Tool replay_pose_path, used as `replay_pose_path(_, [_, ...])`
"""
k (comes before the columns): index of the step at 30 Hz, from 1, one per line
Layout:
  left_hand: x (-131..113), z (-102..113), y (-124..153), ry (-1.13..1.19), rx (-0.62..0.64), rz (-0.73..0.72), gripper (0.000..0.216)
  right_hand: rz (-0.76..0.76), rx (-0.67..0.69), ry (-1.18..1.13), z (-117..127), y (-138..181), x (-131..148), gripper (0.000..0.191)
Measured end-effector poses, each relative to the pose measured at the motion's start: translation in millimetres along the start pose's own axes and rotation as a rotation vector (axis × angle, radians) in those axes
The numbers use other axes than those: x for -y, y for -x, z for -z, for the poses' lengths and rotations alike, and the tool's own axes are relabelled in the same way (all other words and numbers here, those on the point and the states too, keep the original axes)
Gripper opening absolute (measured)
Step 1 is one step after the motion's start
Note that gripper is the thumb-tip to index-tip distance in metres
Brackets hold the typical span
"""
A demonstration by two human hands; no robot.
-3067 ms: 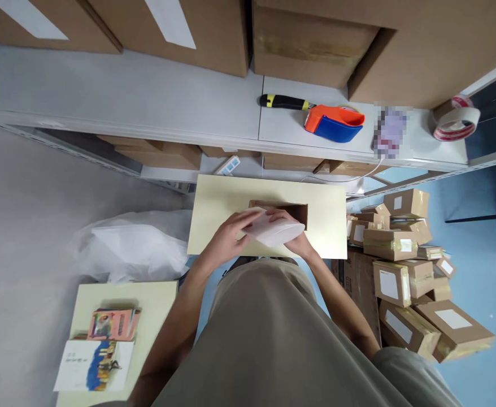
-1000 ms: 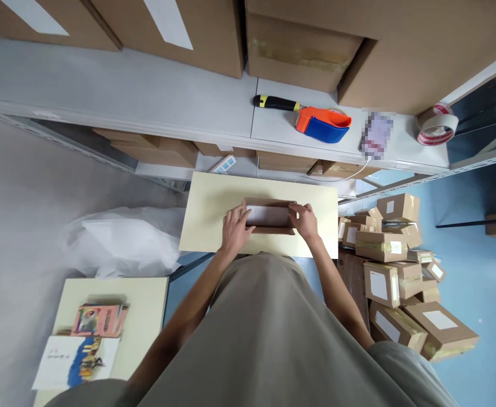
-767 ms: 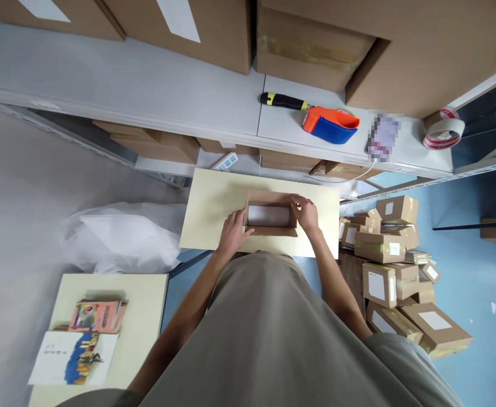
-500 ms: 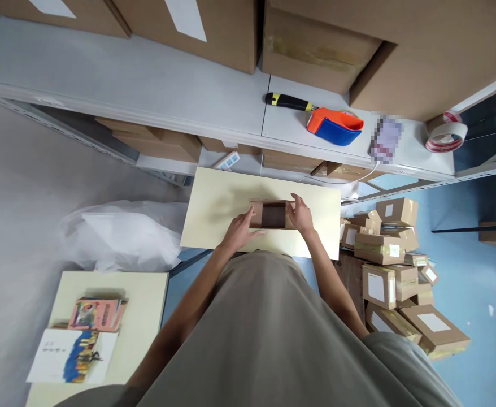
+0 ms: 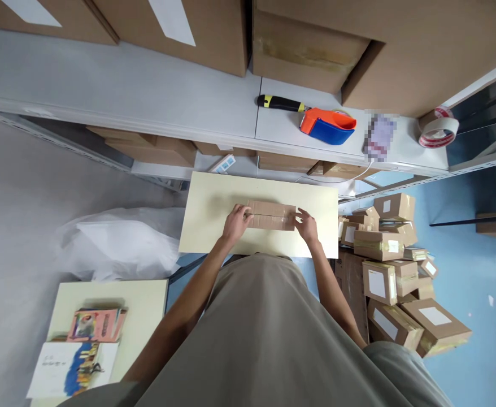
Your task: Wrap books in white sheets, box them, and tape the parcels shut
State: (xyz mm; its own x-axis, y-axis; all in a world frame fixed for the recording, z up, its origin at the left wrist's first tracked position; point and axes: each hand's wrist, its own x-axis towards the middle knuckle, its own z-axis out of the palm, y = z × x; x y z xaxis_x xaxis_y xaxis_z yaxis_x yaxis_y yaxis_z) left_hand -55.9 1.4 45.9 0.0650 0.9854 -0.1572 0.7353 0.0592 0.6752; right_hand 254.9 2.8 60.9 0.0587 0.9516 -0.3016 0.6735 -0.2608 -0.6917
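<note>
A small brown cardboard box [image 5: 271,215] lies on the cream tabletop [image 5: 214,192] in front of me. Its two long top flaps are folded down and meet along a seam in the middle. My left hand [image 5: 235,222] grips the box's left end, fingers closed around the edge near the seam. At the opposite end, my right hand [image 5: 307,226] has its thumb and fingers pressed to the right edge. What is inside the box is hidden under the flaps.
On the shelf ahead lie an orange-and-blue tape dispenser [image 5: 327,125], a blurred phone [image 5: 379,137] and tape rolls [image 5: 438,133]. Many taped cartons [image 5: 379,246] are piled on the right. White plastic sheeting [image 5: 121,243] and books [image 5: 95,325] are at the left.
The box stood open on top half a second ago; its long flaps are now folded shut. Both hands have shifted to grip its ends.
</note>
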Motion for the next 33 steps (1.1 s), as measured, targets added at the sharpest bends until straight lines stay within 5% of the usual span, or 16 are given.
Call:
replay_pose_path(4, [-1, -6, 0, 0.125, -0.057, 0.084, 0.014, -0.128, -0.031, -0.286, -13, 10, -7, 0.033])
replay_pose_path(10, [-8, -10, 5, 0.148, -0.119, 0.149, 0.014, -0.095, -0.114, -0.388, -12, 23, -16, 0.027])
replay_pose_path(19, [-4, -24, 13, 0.261, -0.123, 0.14, 0.016, -0.131, -0.024, -0.658, -12, 16, -55, 0.044])
replay_pose_path(27, [6, -37, 12, 0.368, -0.17, 0.196, 0.018, -0.138, -0.056, -0.679, -21, 19, -62, 0.057])
replay_pose_path(33, [5, -27, 9, 0.319, -0.158, 0.095, 0.012, -0.08, 0.032, -0.555, -8, 14, -58, 0.057])
